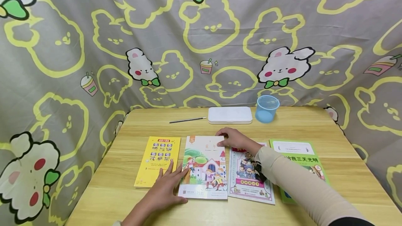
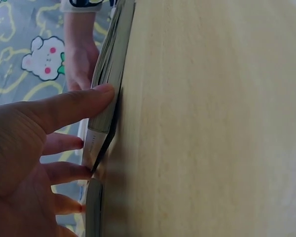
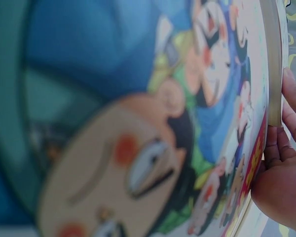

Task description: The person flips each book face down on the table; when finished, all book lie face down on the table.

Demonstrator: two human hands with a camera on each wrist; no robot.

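Observation:
A white paperback (image 1: 204, 166) with a castle and children on its cover lies in the row's middle. My left hand (image 1: 166, 186) is spread at its lower left corner, fingers reaching along the left side. In the left wrist view the thumb (image 2: 96, 98) presses against the page edges (image 2: 111, 59), with a dark gap under the book. My right hand (image 1: 237, 138) grips the upper right corner, fingers bent around it. The right wrist view shows these fingers (image 3: 278, 143) at the corner, beyond the illustrated cover (image 3: 138, 108) of the neighbouring purple-bordered book (image 1: 251, 187).
A yellow book (image 1: 157, 159) lies on the left, partly behind the left fingers. On the right, my forearm crosses a green book (image 1: 307, 147). Along the table's back are a thin dark pen or brush (image 1: 187, 120), a white case (image 1: 230, 114) and a blue translucent cup (image 1: 267, 111).

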